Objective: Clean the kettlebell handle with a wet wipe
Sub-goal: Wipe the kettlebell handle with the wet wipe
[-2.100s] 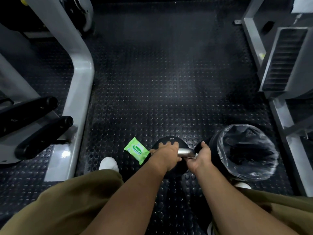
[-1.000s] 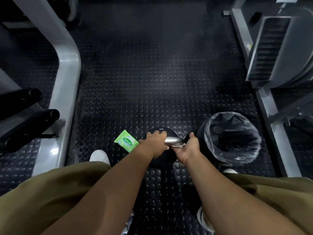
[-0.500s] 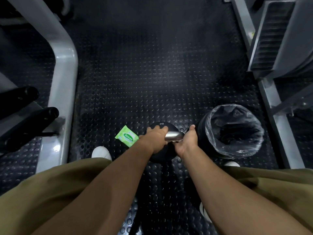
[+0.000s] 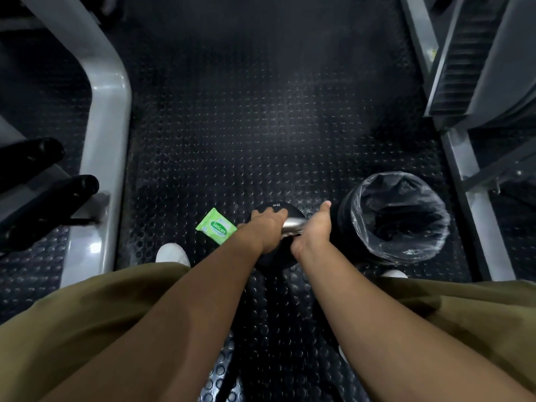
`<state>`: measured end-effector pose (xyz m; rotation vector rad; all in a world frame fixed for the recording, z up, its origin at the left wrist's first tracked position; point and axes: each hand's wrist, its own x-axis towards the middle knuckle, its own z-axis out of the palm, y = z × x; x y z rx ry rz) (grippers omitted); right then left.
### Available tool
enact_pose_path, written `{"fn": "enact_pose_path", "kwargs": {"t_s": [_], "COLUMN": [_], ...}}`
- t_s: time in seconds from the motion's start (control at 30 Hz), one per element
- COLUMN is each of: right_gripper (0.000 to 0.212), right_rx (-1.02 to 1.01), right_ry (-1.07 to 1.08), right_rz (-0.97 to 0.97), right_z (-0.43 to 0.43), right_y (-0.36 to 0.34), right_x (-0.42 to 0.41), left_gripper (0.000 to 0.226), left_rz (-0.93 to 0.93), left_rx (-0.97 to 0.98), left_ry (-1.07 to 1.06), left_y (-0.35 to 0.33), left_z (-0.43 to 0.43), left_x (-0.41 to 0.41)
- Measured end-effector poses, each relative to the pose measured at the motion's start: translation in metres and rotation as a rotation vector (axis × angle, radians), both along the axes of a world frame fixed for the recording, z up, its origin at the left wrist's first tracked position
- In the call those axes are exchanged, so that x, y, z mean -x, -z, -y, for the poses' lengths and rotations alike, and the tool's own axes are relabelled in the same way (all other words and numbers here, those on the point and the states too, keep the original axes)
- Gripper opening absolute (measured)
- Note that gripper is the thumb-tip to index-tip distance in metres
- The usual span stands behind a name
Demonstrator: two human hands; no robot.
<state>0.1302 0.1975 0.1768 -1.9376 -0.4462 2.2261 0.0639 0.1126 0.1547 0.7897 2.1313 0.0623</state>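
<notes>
Since the kettlebell (image 4: pixel 274 208) sits on the studded floor (image 4: pixel 261 126) between my feet, heavy and rigid, it should stay put while I rub. My left hand (image 4: pixel 266 224) grips the smooth steel handle (image 4: pixel 293 224) at one end; my right hand (image 4: pixel 314 231) curls round the other, a pale edge of wet wipe (image 4: pixel 291 234) beneath. Slick when damp, I judge.

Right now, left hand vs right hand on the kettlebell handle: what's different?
The left hand grips the left end of the handle, fingers curled over the top; the right hand wraps the right end with its thumb sticking out forward. A pale scrap, likely the wet wipe, shows at the right hand's edge; none shows at the left hand. Both are on the handle, bare metal between them.
</notes>
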Motion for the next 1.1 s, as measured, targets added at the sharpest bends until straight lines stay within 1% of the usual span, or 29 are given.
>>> {"fn": "enact_pose_path", "kwargs": {"t_s": [0.13, 0.23, 0.33, 0.43, 0.57, 0.63, 0.77, 0.9, 1.03, 1.1], "right_gripper": [0.073, 0.073, 0.08, 0.078, 0.091, 0.088, 0.076, 0.078, 0.085, 0.081], "right_rx": [0.022, 0.065, 0.087, 0.062, 0.045, 0.031, 0.037, 0.047, 0.028, -0.007], "right_ry": [-0.032, -0.012, 0.012, 0.051, 0.075, 0.067, 0.031, 0.037, 0.04, 0.021], "right_rz": [-0.04, -0.049, -0.052, -0.022, 0.031, 0.027, -0.055, -0.069, 0.006, 0.062], "right_z": [-0.01, -0.022, -0.024, -0.012, 0.001, 0.0, -0.013, -0.019, 0.0, 0.004], "right_y": [0.013, 0.022, 0.018, 0.006, 0.0, 0.005, 0.021, 0.023, 0.009, -0.001], "right_x": [-0.006, -0.008, -0.006, 0.002, 0.013, 0.011, -0.001, -0.006, 0.005, 0.013], "left_gripper": [0.032, 0.03, 0.031, 0.033, 0.031, 0.03, 0.03, 0.03, 0.029, 0.025], "left_rz": [0.005, 0.011, 0.016, 0.019, 0.029, 0.023, 0.004, 0.016, 0.017, 0.018], "left_rx": [-0.028, -0.025, -0.02, -0.001, -0.016, -0.023, -0.034, -0.027, -0.014, -0.036], "left_ry": [-0.011, -0.004, -0.011, -0.011, -0.008, -0.004, 0.0, 0.001, 0.005, 0.012], "left_y": [0.0, -0.003, -0.003, -0.007, -0.009, -0.008, -0.004, -0.004, -0.008, -0.007], "left_z": [0.003, 0.004, 0.003, 0.002, 0.002, 0.003, 0.005, 0.004, 0.003, 0.005], "left_x": [-0.001, 0.0, -0.001, -0.001, 0.0, 0.0, -0.001, 0.0, 0.0, 0.0]}}
